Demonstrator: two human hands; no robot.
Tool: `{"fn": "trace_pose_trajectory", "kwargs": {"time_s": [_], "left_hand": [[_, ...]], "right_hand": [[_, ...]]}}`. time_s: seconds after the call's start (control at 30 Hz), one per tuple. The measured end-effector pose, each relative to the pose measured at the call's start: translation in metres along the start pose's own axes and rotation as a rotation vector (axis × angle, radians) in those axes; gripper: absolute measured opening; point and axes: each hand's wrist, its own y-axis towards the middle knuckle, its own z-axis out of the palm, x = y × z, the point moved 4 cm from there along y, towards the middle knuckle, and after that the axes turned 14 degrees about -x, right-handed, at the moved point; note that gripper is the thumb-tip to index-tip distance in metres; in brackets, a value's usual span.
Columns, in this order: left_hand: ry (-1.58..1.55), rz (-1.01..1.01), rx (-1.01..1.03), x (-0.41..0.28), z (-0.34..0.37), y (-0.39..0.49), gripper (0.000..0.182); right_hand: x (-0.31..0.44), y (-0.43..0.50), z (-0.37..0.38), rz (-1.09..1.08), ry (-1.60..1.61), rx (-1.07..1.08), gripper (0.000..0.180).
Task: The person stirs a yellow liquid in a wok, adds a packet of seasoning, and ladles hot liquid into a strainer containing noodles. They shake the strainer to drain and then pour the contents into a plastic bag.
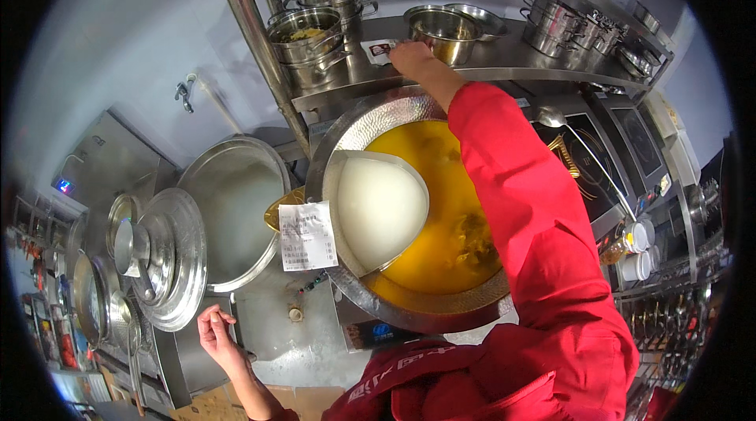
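Observation:
My right hand (pixel 411 59) reaches over the big pot to the steel shelf, its fingers closed on the edge of a small white packet (pixel 377 51) with dark red print. My left hand (pixel 217 329) hangs low at the left with curled fingers and nothing visible in it. Before me stands a large hammered-metal pot (pixel 348 120) of yellow broth (pixel 437 232), with dark pieces at its lower right. A smaller metal pot of white liquid (pixel 381 208) rests inside its left side. A printed paper slip (pixel 307 236) lies by that pot's gold-coloured handle (pixel 277 211).
Left of the big pot stands a wide metal pot (pixel 236 214) of cloudy liquid, beside stacked lids (pixel 183 261). Stacked two-handled pots (pixel 310 46) and a steel basin (pixel 443 31) occupy the shelf (pixel 508 55). A ladle (pixel 596 155) lies across the cooktop (pixel 585 131).

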Motion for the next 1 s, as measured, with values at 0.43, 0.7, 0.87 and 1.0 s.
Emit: {"fn": "trace_pose_trajectory", "kwargs": {"time_s": [0.43, 0.7, 0.87, 1.0], "left_hand": [[0.081, 0.294, 0.245, -0.098, 0.083, -0.016, 0.014], [0.186, 0.061, 0.926, -0.136, 0.295, -0.018, 0.060], [0.407, -0.043, 0.945, -0.143, 0.327, -0.052, 0.047], [0.499, 0.030, 0.912, -0.140, 0.338, -0.072, 0.022]], "right_hand": [[0.002, -0.031, -0.031, 0.062, 0.168, -0.250, 0.018], [0.034, -0.155, -0.147, 0.063, 0.582, -0.556, 0.021], [0.050, -0.210, -0.176, 0.072, 0.657, -0.560, 0.019], [0.044, -0.231, -0.177, 0.015, 0.735, -0.634, 0.012]]}}
